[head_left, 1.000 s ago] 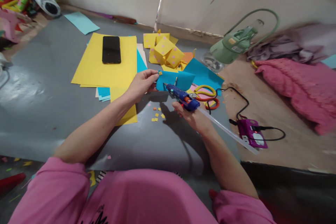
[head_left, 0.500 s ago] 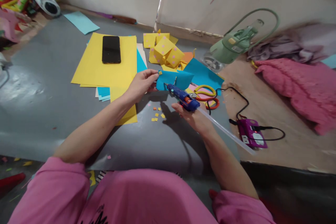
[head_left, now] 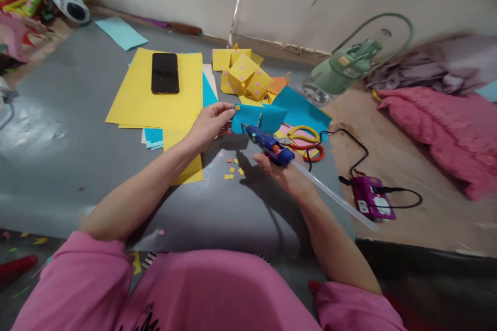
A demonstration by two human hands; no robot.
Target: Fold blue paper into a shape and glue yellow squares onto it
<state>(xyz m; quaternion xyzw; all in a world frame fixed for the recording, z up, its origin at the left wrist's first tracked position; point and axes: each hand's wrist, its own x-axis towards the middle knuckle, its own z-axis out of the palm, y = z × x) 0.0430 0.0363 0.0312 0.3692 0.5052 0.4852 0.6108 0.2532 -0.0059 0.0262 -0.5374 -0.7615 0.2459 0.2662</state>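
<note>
My left hand [head_left: 212, 123] pinches the left end of a folded blue paper piece [head_left: 267, 117], which has a small yellow square [head_left: 238, 108] near its upper left corner. In my right hand [head_left: 285, 173] is a blue glue gun [head_left: 267, 144], its nozzle pointing left at the front of the blue paper; whether they touch I cannot tell. A long clear glue stick [head_left: 330, 191] sticks out of the gun's back. Several small paper squares [head_left: 232, 169] lie on the grey surface below my hands. Scissors [head_left: 305, 134] with yellow and red handles lie just behind the gun.
At the left, a black phone [head_left: 165, 73] rests on yellow sheets [head_left: 132, 93]. Folded yellow dotted paper shapes [head_left: 246, 75] stand behind my hands. A green bottle [head_left: 341, 67] lies at the back right. Beside a pink cloth [head_left: 446, 129] is a purple power box [head_left: 373, 196] with black cables.
</note>
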